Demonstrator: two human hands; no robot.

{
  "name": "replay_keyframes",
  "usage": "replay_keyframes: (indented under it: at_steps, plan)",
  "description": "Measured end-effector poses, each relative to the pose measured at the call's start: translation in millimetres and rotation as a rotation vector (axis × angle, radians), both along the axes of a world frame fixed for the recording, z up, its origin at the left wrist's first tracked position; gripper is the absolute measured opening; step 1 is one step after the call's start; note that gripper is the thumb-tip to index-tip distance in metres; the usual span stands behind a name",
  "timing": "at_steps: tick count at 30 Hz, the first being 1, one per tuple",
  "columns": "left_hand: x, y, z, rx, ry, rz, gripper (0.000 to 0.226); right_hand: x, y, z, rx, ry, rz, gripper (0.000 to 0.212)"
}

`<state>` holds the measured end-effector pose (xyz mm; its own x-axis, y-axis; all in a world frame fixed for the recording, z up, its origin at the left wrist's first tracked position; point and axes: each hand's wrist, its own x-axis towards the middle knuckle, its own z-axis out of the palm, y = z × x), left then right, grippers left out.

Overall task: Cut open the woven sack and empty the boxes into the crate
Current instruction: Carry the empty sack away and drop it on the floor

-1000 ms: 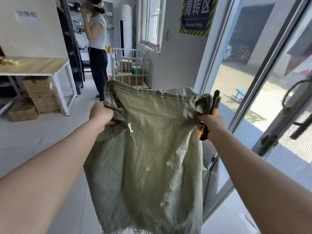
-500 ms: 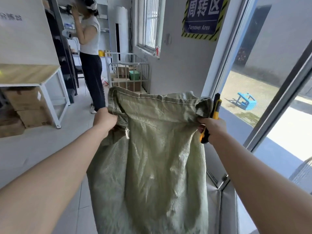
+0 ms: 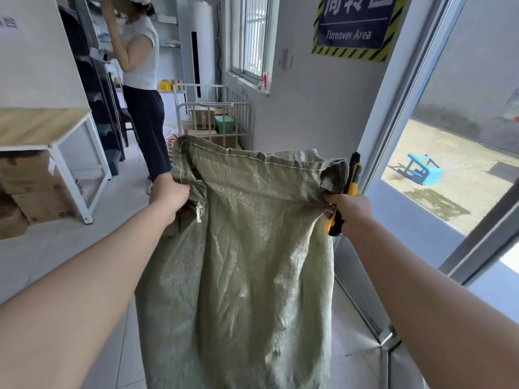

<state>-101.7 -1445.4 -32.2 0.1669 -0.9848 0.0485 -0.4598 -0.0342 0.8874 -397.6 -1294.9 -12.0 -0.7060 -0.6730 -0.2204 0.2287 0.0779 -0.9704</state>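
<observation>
Left hand (image 3: 168,196) and right hand (image 3: 348,211) (also gripping a knife (image 3: 346,192)) pinch the sack (image 3: 247,248) between their fingers.

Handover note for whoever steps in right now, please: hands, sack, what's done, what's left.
Left hand: gripping the sack's top left corner.
Right hand: pinching the top right corner while also holding the yellow utility knife.
Woven sack: held up spread between both hands, hanging limp and flat, apparently empty.
Boxes and crate: not clearly in view from here.
Done: emptying looks complete.
Left: probably put the sack and knife away.
</observation>
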Motion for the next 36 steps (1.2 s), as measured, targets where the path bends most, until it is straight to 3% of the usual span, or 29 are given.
replay_keyframes:
  at_steps: [12, 15, 28, 36]
  plan:
    - [-77.0, -126.7, 12.9, -0.080, 0.101, 0.054, 0.012, -76.6, -140.4, 11.4, -0.011, 0.035, 0.014, 0.021]
    - [-86.2, -158.5, 10.8, -0.077, 0.158, 0.049, 0.021, -87.3, -172.1, 11.1, -0.003, 0.037, 0.005, 0.023]
    - [-118.9, -316.7, -4.4, -0.035, 0.213, -0.037, 0.018, -109.5, -324.0, 0.3, 0.028, 0.037, -0.064, 0.022]
    - [-130.9, -381.0, -37.2, 0.045, 0.212, -0.060, 0.015, -123.9, -389.1, -39.9, 0.079, -0.039, -0.100, 0.019]
